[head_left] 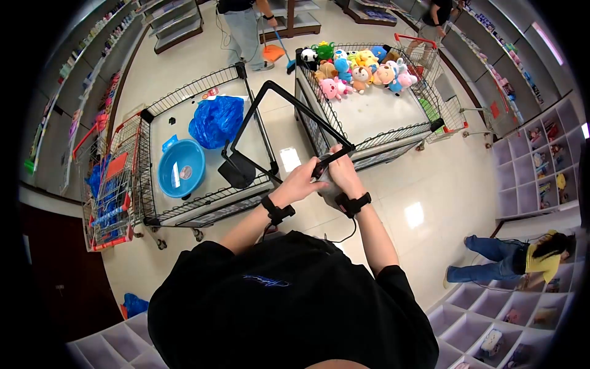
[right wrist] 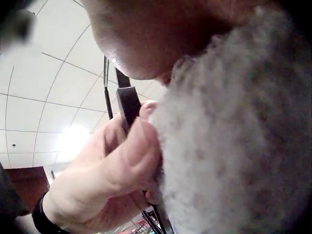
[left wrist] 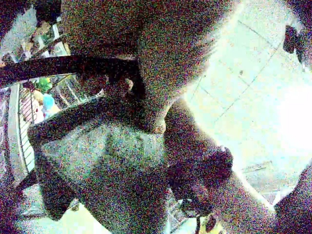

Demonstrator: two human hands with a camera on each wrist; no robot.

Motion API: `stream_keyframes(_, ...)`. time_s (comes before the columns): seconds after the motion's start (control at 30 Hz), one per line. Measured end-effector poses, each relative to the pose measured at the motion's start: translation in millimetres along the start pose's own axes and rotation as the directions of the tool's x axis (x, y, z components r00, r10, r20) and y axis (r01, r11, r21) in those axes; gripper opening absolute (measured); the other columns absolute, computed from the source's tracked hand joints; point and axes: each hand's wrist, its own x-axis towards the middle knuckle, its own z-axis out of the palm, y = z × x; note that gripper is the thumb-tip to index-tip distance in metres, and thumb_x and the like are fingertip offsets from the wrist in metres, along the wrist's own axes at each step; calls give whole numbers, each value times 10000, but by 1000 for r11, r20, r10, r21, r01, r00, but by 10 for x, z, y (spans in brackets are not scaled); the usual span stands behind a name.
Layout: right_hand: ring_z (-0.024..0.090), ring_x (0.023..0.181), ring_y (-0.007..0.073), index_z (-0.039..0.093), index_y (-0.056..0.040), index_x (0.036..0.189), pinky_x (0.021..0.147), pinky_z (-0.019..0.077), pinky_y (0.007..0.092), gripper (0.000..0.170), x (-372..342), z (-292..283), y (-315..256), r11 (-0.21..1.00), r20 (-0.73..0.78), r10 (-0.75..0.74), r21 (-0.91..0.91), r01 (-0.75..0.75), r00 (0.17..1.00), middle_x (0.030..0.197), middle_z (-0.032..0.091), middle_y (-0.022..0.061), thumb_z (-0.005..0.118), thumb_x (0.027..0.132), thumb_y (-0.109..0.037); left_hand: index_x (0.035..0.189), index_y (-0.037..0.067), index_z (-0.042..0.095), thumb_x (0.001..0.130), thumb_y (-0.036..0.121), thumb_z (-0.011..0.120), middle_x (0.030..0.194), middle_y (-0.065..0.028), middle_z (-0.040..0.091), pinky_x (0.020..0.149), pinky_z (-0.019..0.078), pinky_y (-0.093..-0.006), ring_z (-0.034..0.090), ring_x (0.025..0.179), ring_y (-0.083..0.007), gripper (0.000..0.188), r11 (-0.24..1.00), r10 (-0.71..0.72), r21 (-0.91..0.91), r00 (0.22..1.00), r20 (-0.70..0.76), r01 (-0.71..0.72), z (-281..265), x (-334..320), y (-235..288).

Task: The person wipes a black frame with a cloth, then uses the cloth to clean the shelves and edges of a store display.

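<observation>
Both hands work close together in front of the black shirt in the head view. My left hand (head_left: 299, 184) pinches a black strap (right wrist: 128, 105) where it meets a grey-white fluffy item (right wrist: 219, 141). My right hand (head_left: 344, 172) grips the same fluffy item (head_left: 330, 187) and the strap from the other side. The strap (head_left: 268, 86) loops up and away between two carts, then bends back to a dark flat piece (head_left: 237, 170) over the left cart. The fluffy item's full shape is hidden by the hands. Grain blurs the left wrist view.
The left wire-sided cart (head_left: 157, 123) holds a blue basin (head_left: 196, 150) and a blue plastic bag (head_left: 216, 120). Plush toys (head_left: 362, 74) fill the far part of the right cart (head_left: 393, 111). Shopping carts (head_left: 110, 184), shelves and other people (head_left: 504, 258) stand around.
</observation>
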Motion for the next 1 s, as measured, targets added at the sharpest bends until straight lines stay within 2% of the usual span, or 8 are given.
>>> stream_keyframes(0.13,655,1067,339,609,47,1153,921,485,420,376,-96,-50,-173,987,343,57,121,-104,938,1073,678,239,450,998,-257,1103,18,510,880,223,829,961,-113,598,732,507,-368,578,812,-244,439,994,75,-74,997,-23,-77,-180,-5,24)
stream_keyframes(0.3,651,1085,294,601,36,1293,971,490,396,393,-348,-76,-85,975,447,-8,204,-93,895,1205,688,183,473,1096,-279,1170,-11,489,885,188,807,1123,-175,549,778,532,-382,613,927,-299,472,987,147,-70,989,33,-145,-293,-62,-48)
stream_keyframes(0.33,641,1084,283,589,16,1340,975,495,399,402,-479,-71,-129,974,316,-137,215,70,939,1197,674,162,531,1078,-283,1177,-14,486,881,179,806,1150,-184,530,786,530,-383,607,937,-307,476,982,181,-60,983,20,-180,-317,-39,-53)
stream_keyframes(0.4,643,1091,286,610,3,1325,977,499,405,426,-577,-225,-334,976,527,-110,217,-8,843,1242,646,168,613,1034,-309,1243,-39,451,879,122,779,1209,-196,461,856,515,-437,581,1042,-400,516,985,163,-67,981,101,-157,-370,-41,-98)
stream_keyframes(0.53,670,933,359,652,22,1182,865,543,410,332,-734,-235,-563,999,493,-29,47,6,869,1018,684,209,674,945,-209,1252,-47,417,927,213,762,1245,-194,440,878,526,-429,594,1037,-406,541,972,230,-92,960,161,-218,-373,-56,-198)
stream_keyframes(0.6,667,897,423,640,21,1118,831,541,459,260,-740,-159,-541,997,455,-29,-49,57,890,1026,692,228,652,911,-136,1276,-42,397,930,173,780,1208,-157,424,895,522,-377,585,1007,-283,559,969,237,-106,957,165,-222,-346,-52,-247)
stream_keyframes(0.83,704,829,357,576,-66,1227,701,559,462,329,-884,249,-767,814,56,-202,-546,199,978,901,707,144,650,924,-170,1310,-63,368,987,130,687,1213,-215,432,975,476,-401,562,1105,-368,493,951,291,-150,947,137,-271,-533,-198,-256)
stream_keyframes(1.0,708,775,350,577,-61,1231,655,557,455,338,-790,382,-973,793,197,-146,-562,234,969,917,715,129,657,958,-244,1323,-65,347,1000,190,629,1175,-225,411,978,444,-397,528,1088,-382,499,922,354,-207,930,102,-328,-690,-396,-382)
